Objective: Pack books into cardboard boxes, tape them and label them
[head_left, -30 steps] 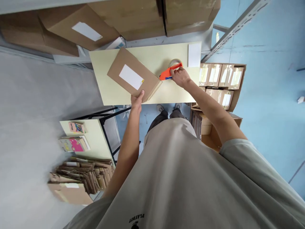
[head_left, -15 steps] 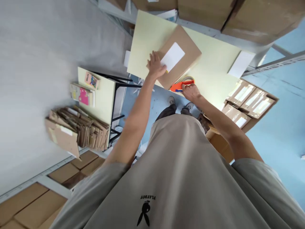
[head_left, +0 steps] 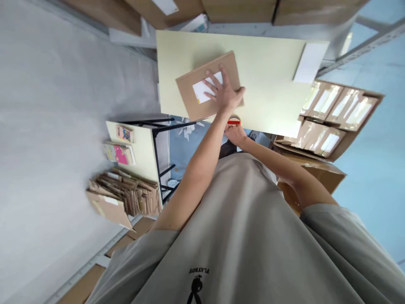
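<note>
A flat brown cardboard box (head_left: 186, 90) lies at an angle on the pale yellow table (head_left: 265, 84), close to its front edge. On its top is a white label (head_left: 199, 90) with a small yellow mark at one corner. My left hand (head_left: 225, 93) rests on the box with fingers spread, partly covering the label. Just off the front edge, my right hand (head_left: 236, 135) is closed around an orange-red tape dispenser (head_left: 234, 122) that carries a roll of tape. Much of the dispenser is hidden by the hand and the box.
A white flat piece (head_left: 311, 62) lies at the table's right end. Large cartons (head_left: 238, 10) stand behind. To the right sits an open carton of taped packages (head_left: 329, 105). At left, a side table (head_left: 144, 145) holds books, beside a stack of folded cardboard (head_left: 126, 192).
The box has turned on the table and shifted left. My left hand has moved from its left edge onto its top. My right hand has drawn the tape dispenser toward my body, beside the near edge.
</note>
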### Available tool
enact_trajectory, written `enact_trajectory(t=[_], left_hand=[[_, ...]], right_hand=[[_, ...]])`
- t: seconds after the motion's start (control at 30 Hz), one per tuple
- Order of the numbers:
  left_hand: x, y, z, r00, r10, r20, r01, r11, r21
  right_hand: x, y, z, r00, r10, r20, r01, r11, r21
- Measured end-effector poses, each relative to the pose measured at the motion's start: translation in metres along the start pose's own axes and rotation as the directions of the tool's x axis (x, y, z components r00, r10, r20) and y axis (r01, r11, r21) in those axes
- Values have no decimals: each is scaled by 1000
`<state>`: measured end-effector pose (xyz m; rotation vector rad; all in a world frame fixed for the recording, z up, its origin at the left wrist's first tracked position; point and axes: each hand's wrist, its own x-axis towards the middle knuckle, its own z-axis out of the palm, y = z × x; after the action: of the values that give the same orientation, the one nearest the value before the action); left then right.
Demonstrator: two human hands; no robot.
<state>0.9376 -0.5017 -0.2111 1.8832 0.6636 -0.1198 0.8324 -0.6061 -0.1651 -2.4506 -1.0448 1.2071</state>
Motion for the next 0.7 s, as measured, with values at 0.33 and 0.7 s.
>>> enact_trajectory(t=[0.33,0.7], left_hand=[[-15,11,-15,990,-34,139,24,997,74],[-62,19,-48,996,50,74,-54,997,53]], right_hand=[[-79,146,-19,940,325,-108,-333,940,-68],[-26,116,-15,997,55,-56,-64,982,-177]])
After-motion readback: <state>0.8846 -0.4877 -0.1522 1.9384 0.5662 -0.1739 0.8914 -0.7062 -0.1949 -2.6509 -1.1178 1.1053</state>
